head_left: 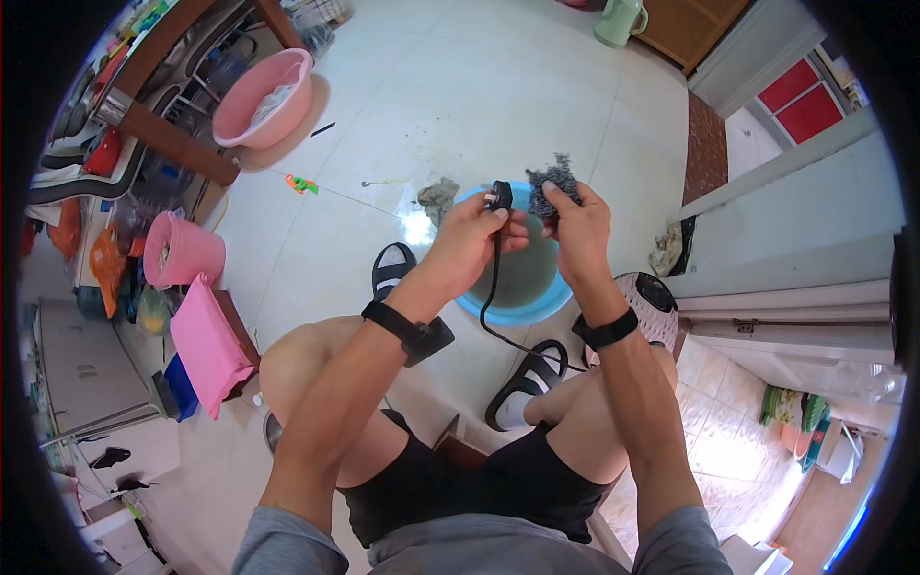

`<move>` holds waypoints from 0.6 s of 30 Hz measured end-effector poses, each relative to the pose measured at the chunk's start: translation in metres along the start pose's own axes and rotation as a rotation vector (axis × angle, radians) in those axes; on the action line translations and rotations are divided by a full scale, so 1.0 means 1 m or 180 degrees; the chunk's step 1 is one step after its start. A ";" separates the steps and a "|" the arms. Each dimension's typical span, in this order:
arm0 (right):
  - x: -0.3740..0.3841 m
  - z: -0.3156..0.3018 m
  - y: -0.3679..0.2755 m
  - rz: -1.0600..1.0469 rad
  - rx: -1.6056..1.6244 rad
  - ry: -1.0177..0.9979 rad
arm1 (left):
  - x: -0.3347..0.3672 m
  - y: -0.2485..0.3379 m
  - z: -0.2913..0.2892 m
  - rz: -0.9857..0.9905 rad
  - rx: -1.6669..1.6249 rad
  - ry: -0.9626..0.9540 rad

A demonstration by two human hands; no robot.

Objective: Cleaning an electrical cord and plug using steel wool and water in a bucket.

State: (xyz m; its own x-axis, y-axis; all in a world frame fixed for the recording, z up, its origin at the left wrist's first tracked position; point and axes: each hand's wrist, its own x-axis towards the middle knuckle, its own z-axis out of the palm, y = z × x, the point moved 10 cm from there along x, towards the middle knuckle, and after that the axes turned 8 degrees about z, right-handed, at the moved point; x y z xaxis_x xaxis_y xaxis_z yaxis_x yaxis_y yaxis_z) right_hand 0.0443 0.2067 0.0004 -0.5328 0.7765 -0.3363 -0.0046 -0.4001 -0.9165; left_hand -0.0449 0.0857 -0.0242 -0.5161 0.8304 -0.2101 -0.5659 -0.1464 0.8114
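In my left hand (470, 240) is a black power plug (500, 195), its metal prongs pointing to the left. A black cord (490, 305) hangs from the plug and runs down towards my right foot. My right hand (581, 230) pinches a grey, fuzzy scrubbing cloth (553, 182) between thumb and fingers, a little to the right of the plug and apart from it. Below both hands stands a light blue basin (524, 316) holding murky greyish water (522, 270). A crumpled grey-brown rag (438, 198) lies on the floor left of the basin.
A pink basin (299, 96) with cloth inside and a pink bucket (206, 251) stand at the left. Near them lie an orange-green toy (302, 183) and a dark stick (323, 129). A pale green jug (618, 21) stands far right. Wet patches mark the floor beside the blue basin.
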 end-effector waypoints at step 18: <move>-0.011 0.019 -0.009 -0.0207 -0.0368 -0.0264 | 0.001 0.000 0.002 -0.0023 -0.0731 -0.0020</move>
State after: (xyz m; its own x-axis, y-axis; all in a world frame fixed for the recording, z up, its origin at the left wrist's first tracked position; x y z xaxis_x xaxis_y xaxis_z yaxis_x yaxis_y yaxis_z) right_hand 0.0338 0.1922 0.0166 -0.6026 0.7542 -0.2608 0.0536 -0.2878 -0.9562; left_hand -0.0441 0.0879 -0.0229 -0.5078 0.8351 -0.2116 -0.7014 -0.2582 0.6643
